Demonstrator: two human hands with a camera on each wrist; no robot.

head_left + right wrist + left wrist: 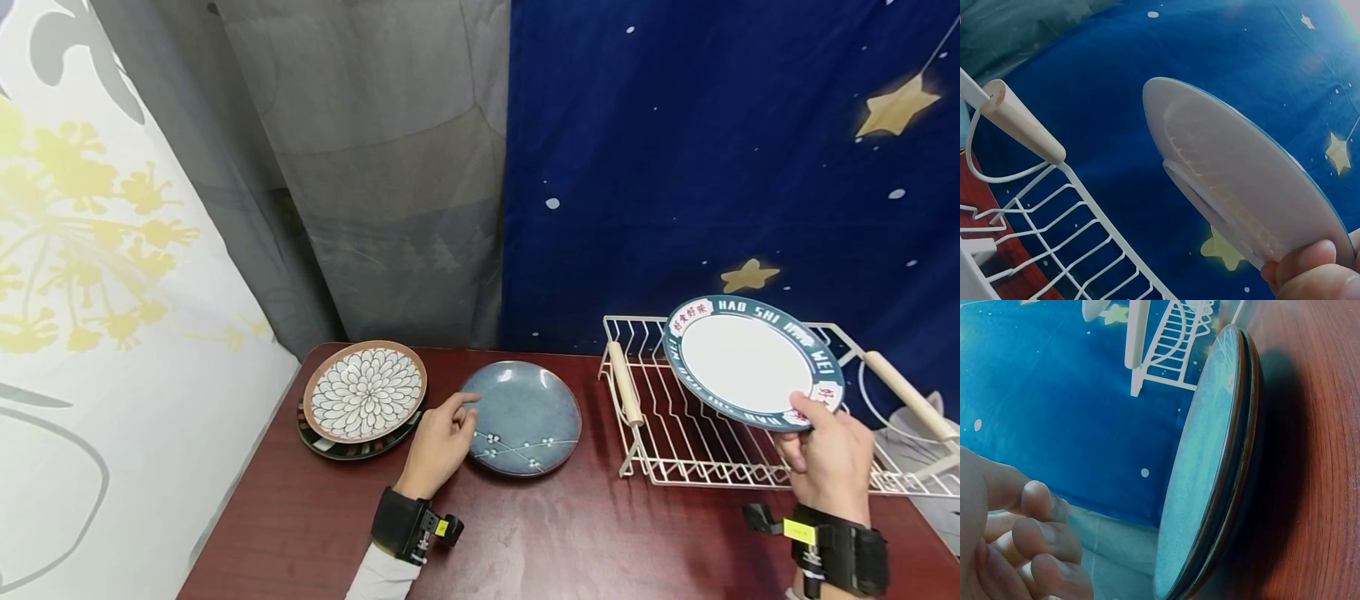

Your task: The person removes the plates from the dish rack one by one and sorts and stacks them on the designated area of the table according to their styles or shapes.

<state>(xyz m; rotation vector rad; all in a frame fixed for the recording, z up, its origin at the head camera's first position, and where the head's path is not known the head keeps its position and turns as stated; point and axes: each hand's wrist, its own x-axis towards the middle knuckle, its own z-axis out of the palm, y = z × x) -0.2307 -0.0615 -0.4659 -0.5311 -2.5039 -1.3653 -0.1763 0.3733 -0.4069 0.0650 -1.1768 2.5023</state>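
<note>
My right hand [832,454] pinches the near right rim of a white plate [742,362] with a teal lettered border, thumb on top. The plate is tilted above a white wire dish rack [720,471]; its pale underside [1222,162] faces the right wrist camera. My left hand [441,442], fingers loosely curled around nothing, hovers by the left edge of a blue-grey plate [525,408] with a blossom pattern. Two stacked rims show at that plate [1197,469] in the left wrist view, where the fingers [1047,540] are apart from it.
At the table's left corner, a brown-rimmed plate with petal pattern [367,392] lies on a darker plate [330,447]. The rack has wooden handles [624,383] at both ends. Grey [390,167] and blue starry curtains [637,167] hang behind the reddish-brown table [540,533].
</note>
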